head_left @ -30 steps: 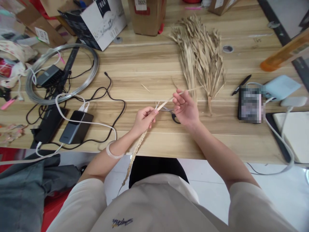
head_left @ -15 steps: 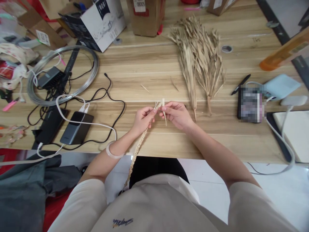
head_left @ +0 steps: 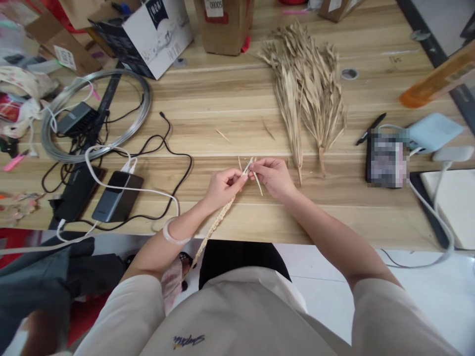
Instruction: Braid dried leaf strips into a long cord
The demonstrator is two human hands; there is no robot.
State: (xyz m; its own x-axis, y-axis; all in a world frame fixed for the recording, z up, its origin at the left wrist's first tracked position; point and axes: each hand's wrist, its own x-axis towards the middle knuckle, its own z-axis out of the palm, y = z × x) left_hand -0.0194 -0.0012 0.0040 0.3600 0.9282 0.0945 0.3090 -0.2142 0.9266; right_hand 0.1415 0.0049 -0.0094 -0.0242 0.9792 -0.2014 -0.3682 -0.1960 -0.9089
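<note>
A long, pale braid of dried leaf strips [head_left: 215, 223] runs from my fingers down over the table's front edge. My left hand [head_left: 224, 187] pinches the upper end of this braid between thumb and fingers. Close beside it, my right hand [head_left: 272, 175] is closed on a loose leaf strip [head_left: 259, 184] whose tip points down toward me. A few short strip ends stick up between the two hands. Fingers cover the spot where the strips cross. Just beyond my right hand lie two bundles of dried leaves [head_left: 313, 94].
Left of my hands are a coil of metal wire [head_left: 144, 116], a dark charger block [head_left: 118, 196] and tangled cables. Cardboard boxes [head_left: 224, 27] stand at the back. On the right are a black pen [head_left: 371, 129], a light blue power bank [head_left: 434, 132] and a notebook [head_left: 452, 202].
The strips between my fingers have shifted; the one folded upright now lies lower and slants right. My left hand has moved slightly right and down. Beside me at lower left, a person's leg has shifted.
</note>
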